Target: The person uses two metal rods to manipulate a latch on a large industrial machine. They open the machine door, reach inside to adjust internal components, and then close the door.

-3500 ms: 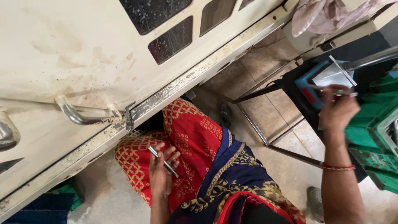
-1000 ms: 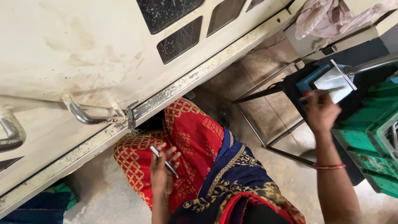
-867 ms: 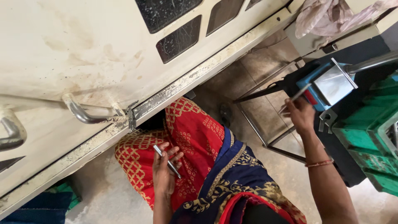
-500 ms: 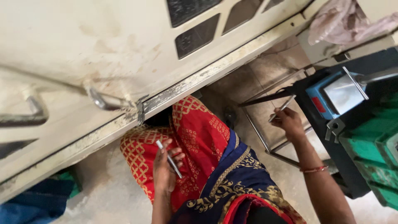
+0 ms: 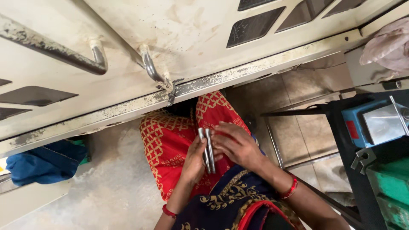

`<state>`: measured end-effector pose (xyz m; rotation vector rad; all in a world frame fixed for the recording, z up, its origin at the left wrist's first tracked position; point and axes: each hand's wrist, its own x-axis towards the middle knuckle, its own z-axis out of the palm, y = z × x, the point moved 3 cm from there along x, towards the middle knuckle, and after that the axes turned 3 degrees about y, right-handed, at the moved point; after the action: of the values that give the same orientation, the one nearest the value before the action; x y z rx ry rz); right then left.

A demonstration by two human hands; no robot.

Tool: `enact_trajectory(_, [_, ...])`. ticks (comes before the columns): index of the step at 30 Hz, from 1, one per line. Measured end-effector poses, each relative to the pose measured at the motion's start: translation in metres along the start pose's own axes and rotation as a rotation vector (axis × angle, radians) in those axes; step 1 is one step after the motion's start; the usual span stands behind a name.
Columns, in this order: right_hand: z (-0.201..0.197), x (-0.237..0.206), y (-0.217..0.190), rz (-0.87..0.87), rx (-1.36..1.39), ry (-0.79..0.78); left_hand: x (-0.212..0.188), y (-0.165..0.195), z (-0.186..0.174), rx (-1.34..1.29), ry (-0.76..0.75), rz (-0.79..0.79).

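- Overhead, a large cream-painted metal panel [image 5: 128,51] with worn, stained paint fills the upper part of the view; it carries two bent steel handles, one [image 5: 64,51] on the left and one [image 5: 151,66] near the middle, and several dark rectangular cut-outs.
- Below it lies a pale grey concrete floor [image 5: 106,191] on the left and beige floor tiles [image 5: 298,89] on the right.
- One bundle of blue cloth [image 5: 42,159] sits under the panel's edge at the left.
- One blue box with a shiny metal plate [image 5: 375,123] rests on a dark metal stand [image 5: 341,123] at the right, with green plastic crates [image 5: 390,187] just beneath it.
- One pale pink cloth [image 5: 390,40] lies at the upper right.
- Red fabric with a gold lattice print [image 5: 170,140] covers the person's lap, and dark blue fabric with gold patterns [image 5: 230,198] lies nearer the camera.
- Two slim silver metal rods [image 5: 206,147] stand side by side, touching, over the lap between the two hands.
- Left hand [image 5: 194,159]: fingers curled, gripping the lower part of both rods; a red bangle is on its wrist.
- Right hand [image 5: 236,145]: fingers loosely spread, the fingertips touching the rods from the side; it also wears a red bangle.
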<state>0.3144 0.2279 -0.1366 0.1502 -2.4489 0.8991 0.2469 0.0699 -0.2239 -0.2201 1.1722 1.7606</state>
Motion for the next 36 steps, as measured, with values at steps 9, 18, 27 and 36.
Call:
enact_trajectory(9, [0.058, -0.077, 0.037, 0.954, 1.051, -0.131, 0.0, -0.009, 0.012, 0.13, -0.007, 0.152])
enact_trajectory(18, [0.067, -0.09, 0.04, 0.723, 0.893, -0.289, -0.02, 0.018, 0.051, 0.559, -0.1, 0.621])
enact_trajectory(27, [0.039, -0.099, 0.056, 1.208, 1.146, 0.131, -0.014, 0.049, 0.051, 1.103, 0.031, 0.562])
enact_trajectory(36, [-0.096, -0.194, 0.189, 1.272, 0.791, 0.934, -0.026, 0.109, 0.006, 1.092, 0.332, 0.879])
